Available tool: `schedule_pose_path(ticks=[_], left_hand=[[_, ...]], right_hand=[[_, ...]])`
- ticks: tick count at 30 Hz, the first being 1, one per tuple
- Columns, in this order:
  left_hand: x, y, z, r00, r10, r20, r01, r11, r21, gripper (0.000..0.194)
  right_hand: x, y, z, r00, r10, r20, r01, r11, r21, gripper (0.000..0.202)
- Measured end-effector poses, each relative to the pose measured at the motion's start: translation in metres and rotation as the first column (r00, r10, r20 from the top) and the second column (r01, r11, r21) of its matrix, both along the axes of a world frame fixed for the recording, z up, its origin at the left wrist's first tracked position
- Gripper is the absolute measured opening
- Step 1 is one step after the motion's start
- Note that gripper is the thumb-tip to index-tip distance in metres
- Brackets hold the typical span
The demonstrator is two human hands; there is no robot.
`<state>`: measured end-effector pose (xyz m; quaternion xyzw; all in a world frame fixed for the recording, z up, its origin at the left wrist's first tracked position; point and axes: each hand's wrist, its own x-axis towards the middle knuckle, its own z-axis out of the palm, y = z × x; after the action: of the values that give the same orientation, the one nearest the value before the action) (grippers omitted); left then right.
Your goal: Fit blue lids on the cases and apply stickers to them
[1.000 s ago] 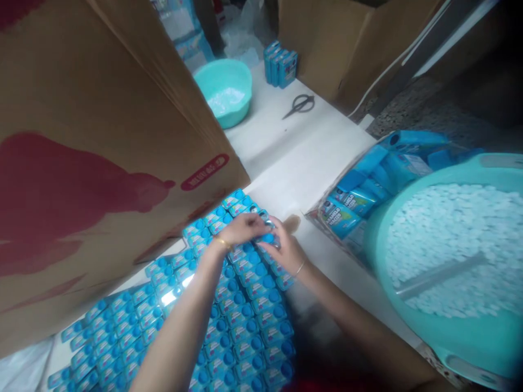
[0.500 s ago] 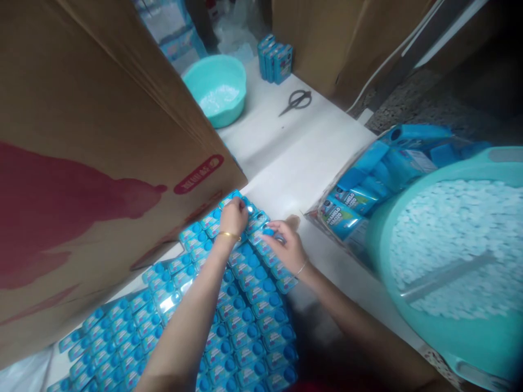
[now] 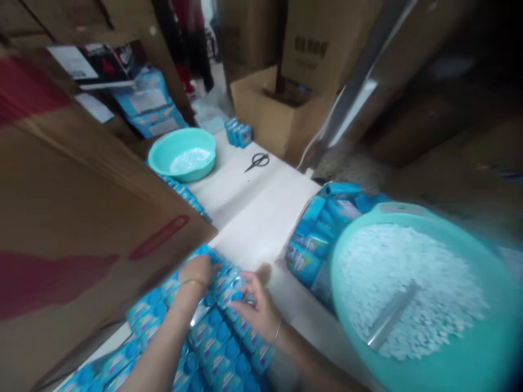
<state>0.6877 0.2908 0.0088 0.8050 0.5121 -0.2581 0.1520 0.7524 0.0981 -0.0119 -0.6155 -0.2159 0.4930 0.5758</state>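
Rows of small blue containers with round blue caps [image 3: 212, 332] stand packed close together below my hands. My left hand [image 3: 200, 270], with a gold bangle at the wrist, reaches over the far end of the rows. Its fingers are curled down and blurred, and whatever is beneath them is hidden. Just to the right, my right hand [image 3: 261, 310] pinches a blue cap [image 3: 237, 296] between thumb and fingers. Beside that cap, some containers show round openings on top.
A large cardboard box [image 3: 102, 228] walls off the left. At the right, a turquoise tub [image 3: 461, 321] holds white pellets and a clear tube [image 3: 392, 316], near a bag of blue packets [image 3: 310, 239]. Scissors [image 3: 258, 161], a turquoise bowl [image 3: 183, 171] and several blue boxes [image 3: 238, 133] are farther back.
The view has tilted up, showing more of the room behind, and the hands appear lower and farther left. Both hands stay at the same rows; the right still pinches the blue cap.
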Motion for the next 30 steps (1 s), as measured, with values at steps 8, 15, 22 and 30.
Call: schedule_pose_path(ticks=[8,15,22,30], left_hand=[[-0.037,-0.068,0.025,0.642,0.25,0.725,0.212,0.85,-0.481,0.028],[-0.045,-0.09,0.008,0.493,0.505,0.709,0.031,0.804,-0.594,0.025],[-0.017,-0.059,-0.007,0.862,0.197,0.467,-0.206,0.978,-0.032,0.008],[0.017,-0.031,-0.007,0.998,0.029,-0.054,-0.034,0.996,-0.088,0.034]], right_hand=[[0.005,0.002,0.009,0.985,-0.046,-0.166,0.052,0.998,0.03,0.058],[-0.005,-0.001,0.01,0.92,-0.149,-0.363,0.111,0.986,-0.123,0.049],[0.01,-0.013,0.023,0.743,-0.306,-0.595,0.213,0.951,-0.223,0.031],[0.012,-0.024,0.012,0.786,-0.19,-0.588,0.111,0.979,-0.168,0.045]])
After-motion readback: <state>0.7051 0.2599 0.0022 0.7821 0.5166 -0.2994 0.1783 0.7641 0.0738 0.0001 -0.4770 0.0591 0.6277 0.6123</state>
